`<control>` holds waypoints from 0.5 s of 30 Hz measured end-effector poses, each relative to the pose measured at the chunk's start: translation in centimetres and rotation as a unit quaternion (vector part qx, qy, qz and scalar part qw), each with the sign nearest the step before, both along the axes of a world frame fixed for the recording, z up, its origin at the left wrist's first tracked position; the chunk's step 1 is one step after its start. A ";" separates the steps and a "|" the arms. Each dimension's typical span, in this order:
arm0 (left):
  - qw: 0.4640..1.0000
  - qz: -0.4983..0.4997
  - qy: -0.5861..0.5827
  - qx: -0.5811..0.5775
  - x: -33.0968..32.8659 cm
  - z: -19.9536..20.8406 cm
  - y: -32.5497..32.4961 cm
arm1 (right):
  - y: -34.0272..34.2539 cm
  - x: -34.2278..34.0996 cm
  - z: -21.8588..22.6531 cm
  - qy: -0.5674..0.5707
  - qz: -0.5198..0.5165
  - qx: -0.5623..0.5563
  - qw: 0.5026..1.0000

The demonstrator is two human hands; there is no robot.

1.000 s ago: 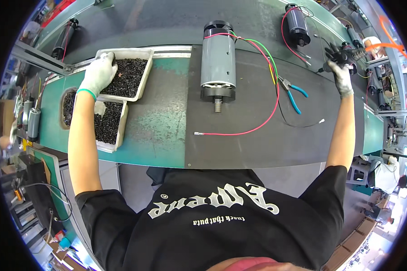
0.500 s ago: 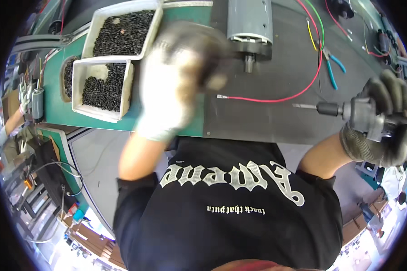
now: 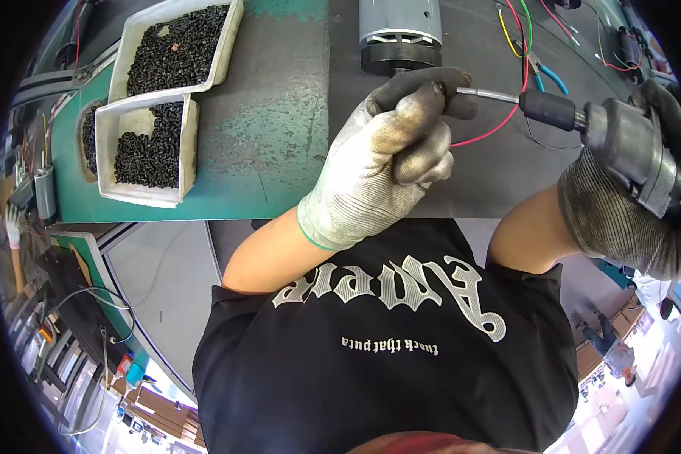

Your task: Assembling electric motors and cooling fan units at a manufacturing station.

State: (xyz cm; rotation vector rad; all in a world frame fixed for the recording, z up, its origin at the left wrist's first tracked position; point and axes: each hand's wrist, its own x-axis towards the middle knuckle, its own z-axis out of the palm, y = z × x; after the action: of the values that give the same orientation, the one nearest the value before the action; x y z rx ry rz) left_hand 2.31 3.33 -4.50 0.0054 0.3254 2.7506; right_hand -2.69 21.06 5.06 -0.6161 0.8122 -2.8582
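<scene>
Half a second ago your left hand (image 3: 386, 155) was a blur beside the trays; now it is in front of the grey motor (image 3: 399, 30), its thumb and forefinger bent together just beside the tip of the bit (image 3: 486, 94). You cannot tell from here whether those fingertips pinch a small piece. Your right hand (image 3: 620, 204) stays wrapped around the power driver (image 3: 632, 147), gripping it at the right, and the bit now sits higher, pointing left over the black mat (image 3: 461, 185).

Your black shirt (image 3: 386, 378) carries white lettering in two lines, one large and ornate, one small, both upside down.

Count two white trays, an upper tray (image 3: 227, 57) and a lower tray (image 3: 190, 144), each holding many small black pieces (image 3: 178, 60). Near the motor you have one pair of blue-handled pliers (image 3: 554, 80), plus a red wire (image 3: 469, 142), a green wire (image 3: 529, 23) and a yellow wire (image 3: 507, 34).
</scene>
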 end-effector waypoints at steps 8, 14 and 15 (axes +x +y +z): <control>0.995 0.022 0.051 -0.082 -0.1 -0.4 0.3 | 0.6 -0.4 -0.3 -0.017 0.018 -0.005 1.000; 0.948 0.066 0.120 -0.287 0.4 -0.2 -0.4 | 1.1 -0.3 0.3 -0.033 0.032 -0.008 0.999; 0.910 0.075 0.170 -0.371 0.3 0.1 -1.0 | 2.0 0.3 -0.5 -0.035 0.037 -0.009 0.999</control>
State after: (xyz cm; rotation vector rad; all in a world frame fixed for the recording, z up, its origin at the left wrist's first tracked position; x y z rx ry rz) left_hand 2.65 2.35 -4.42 0.2721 1.4937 2.5746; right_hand -2.38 23.06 4.51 -0.5338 0.7378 -2.8053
